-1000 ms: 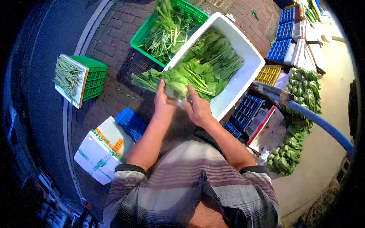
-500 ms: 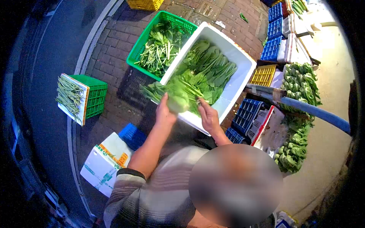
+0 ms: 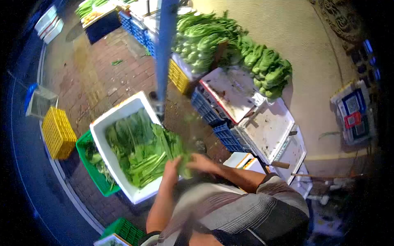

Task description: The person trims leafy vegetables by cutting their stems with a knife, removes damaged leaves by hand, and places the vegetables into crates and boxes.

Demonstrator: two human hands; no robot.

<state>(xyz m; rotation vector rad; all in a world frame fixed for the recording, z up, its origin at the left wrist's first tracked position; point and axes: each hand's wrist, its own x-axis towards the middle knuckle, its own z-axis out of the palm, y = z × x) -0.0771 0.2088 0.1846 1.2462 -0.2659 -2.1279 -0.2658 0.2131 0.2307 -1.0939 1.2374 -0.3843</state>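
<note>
My left hand (image 3: 172,167) is closed round a bunch of leafy greens (image 3: 169,141), its dark leaves pointing up and its pale stem end near my right hand. My right hand (image 3: 202,164) is beside the stem end, with its fingers curled in. Motion blurs the fingertips, and what they hold cannot be made out. Below and to the left of the bunch, a white foam box (image 3: 119,174) contains more leafy greens (image 3: 137,139), with dark leaves at the back and light stalks in front.
A green crate (image 3: 87,162) with cut greens stands against the foam box, near a yellow crate (image 3: 59,133). A blue pole (image 3: 164,57) rises beyond the box. On the right are blue crates (image 3: 205,107), white trays (image 3: 266,129) and heaped greens (image 3: 266,74).
My view has turned right, showing more of the stall. The held bunch now points upward instead of left. My right hand has moved close to its stem end.
</note>
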